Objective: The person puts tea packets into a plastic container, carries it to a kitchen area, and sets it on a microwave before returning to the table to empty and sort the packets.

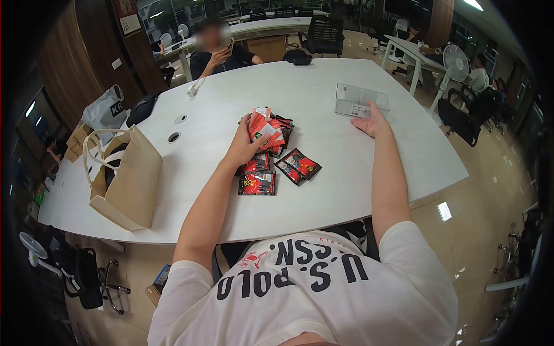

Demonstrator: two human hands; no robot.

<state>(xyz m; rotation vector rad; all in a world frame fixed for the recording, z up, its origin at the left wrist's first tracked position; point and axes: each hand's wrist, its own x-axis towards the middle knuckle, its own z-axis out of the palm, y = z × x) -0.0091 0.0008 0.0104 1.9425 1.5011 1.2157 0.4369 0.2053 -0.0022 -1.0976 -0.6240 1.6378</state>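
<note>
My left hand (pixel 245 147) is closed around a few red sachets (pixel 266 131), fanned out above a loose heap of similar packets. Black-and-red sachets (pixel 257 183) lie flat just below that hand, and an overlapping pair (pixel 298 166) rests to their right. On the right side of the table, my right hand (pixel 374 122) grips the near right edge of a clear plastic box (pixel 352 108), thumb on top and fingers at its front. The box has a white label, and its lid looks raised at the back.
A cream tote bag (pixel 135 179) stands on the white table (pixel 323 213) at left, near a grey bag (pixel 105 112) and a black pouch (pixel 141 109). A white plug with cable (pixel 193 90) lies farther back. Across the table sits a person (pixel 225 60) holding a phone.
</note>
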